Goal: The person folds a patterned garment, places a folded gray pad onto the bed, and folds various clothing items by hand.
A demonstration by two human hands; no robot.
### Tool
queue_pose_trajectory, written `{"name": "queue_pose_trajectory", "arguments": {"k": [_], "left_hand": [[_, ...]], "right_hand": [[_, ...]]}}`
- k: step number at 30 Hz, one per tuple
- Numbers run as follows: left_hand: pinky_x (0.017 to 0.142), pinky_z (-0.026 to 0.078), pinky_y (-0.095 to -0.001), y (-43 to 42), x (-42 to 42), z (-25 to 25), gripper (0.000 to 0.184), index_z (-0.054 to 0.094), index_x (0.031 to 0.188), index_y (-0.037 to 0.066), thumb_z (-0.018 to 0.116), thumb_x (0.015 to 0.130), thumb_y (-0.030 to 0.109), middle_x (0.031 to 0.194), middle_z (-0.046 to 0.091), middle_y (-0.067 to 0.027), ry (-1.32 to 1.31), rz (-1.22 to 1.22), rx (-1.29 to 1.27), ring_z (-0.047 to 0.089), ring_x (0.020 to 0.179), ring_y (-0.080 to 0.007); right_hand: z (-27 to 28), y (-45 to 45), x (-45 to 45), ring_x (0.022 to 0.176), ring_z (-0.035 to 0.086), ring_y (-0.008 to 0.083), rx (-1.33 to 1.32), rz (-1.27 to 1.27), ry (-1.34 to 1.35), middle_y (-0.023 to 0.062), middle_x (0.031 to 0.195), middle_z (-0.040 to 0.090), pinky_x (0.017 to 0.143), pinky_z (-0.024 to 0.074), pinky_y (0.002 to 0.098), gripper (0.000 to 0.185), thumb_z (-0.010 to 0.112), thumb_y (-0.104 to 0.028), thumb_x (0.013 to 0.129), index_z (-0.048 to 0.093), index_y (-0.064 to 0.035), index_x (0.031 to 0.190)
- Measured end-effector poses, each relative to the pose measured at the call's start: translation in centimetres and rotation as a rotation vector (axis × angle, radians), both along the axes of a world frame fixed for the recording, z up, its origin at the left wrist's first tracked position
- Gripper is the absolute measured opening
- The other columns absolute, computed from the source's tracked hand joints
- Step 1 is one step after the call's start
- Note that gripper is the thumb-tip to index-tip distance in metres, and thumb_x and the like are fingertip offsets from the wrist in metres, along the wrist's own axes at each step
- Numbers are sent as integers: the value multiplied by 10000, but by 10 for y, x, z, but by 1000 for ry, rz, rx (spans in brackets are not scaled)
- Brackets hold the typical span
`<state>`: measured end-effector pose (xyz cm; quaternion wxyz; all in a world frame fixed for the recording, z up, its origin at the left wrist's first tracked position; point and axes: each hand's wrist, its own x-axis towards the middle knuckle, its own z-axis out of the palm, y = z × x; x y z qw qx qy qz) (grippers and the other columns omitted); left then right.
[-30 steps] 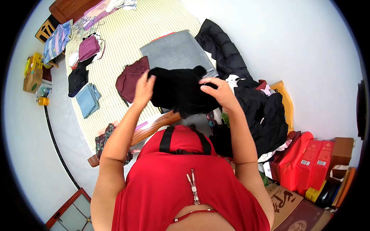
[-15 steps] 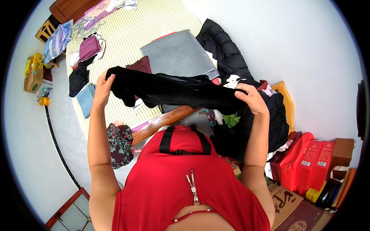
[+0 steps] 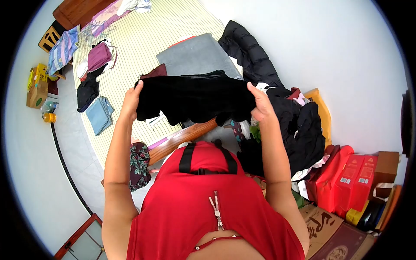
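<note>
We see a black velvety garment (image 3: 195, 96) held up in front of the body, over the near edge of the bed. Its long axis runs from nine o'clock to three o'clock, almost level, and its uneven lower edge hangs toward six o'clock. We cannot tell which end is its top. At nine o'clock our left hand (image 3: 133, 99) grips one end, the thumb uppermost; at three o'clock our right hand (image 3: 262, 104) pinches the other end, so the cloth spans the gap between them.

Close beyond the garment, at twelve o'clock, a folded grey blanket (image 3: 195, 55) lies on the striped bed mat (image 3: 143, 41), and a maroon cloth (image 3: 157, 71) shows partly at eleven. Toward six o'clock we see the wooden bed rail (image 3: 186, 137), with a floral cloth (image 3: 139, 167) near seven.

Farther out, a folded light-blue garment (image 3: 100, 116) lies at nine and a folded purple garment (image 3: 99, 56) at ten. A black puffer jacket (image 3: 250, 52) stretches along the wall near two. A heap of dark clothes (image 3: 303, 134) sits between three and four, and red paper bags (image 3: 342, 173) stand well apart at four.
</note>
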<state>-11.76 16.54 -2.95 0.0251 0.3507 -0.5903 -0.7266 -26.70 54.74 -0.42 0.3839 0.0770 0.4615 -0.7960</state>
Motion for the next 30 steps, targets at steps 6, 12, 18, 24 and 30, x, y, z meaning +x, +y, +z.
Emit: {"name": "queue_pose_trajectory", "arguments": {"k": [6,12,18,24,30], "left_hand": [[732,513,-308,77,-11,7,369,621,1023,-1,580,910,347,960,667,-101,17,-137,309,643,828,-191],[595,422,-208,124,-20,25,293,623,880,59,544,945,333,785,613,23,122,-370,155,533,674,-47],[602,398,-202,122,-19,30,278,596,788,62,556,940,292,739,560,31,242,-545,-163,486,661,-44],[850,455,-311,127,-18,49,370,574,1066,0,724,764,152,1048,550,-84,594,-333,-845,555,976,-184],[1076,278,-389,110,-23,36,934,294,1448,106,784,656,180,1331,464,-140,619,-725,-809,417,1246,-305]], "right_hand": [[-44,-63,34,1062,591,191,-35,0,136,98,1158,618,954,450,331,308,546,-173,933,559,22,1172],[-2,-105,80,1094,529,177,103,342,515,92,1225,538,939,417,293,778,762,-176,760,339,-16,1394],[-22,-105,63,987,588,205,264,298,739,124,1068,611,872,460,315,468,685,-140,791,535,17,1205],[11,-94,55,819,596,121,141,324,459,63,925,626,747,494,271,357,522,-7,757,583,28,1107],[39,-84,54,762,580,103,160,472,536,52,873,632,691,474,247,304,512,-23,737,615,38,1017]]}}
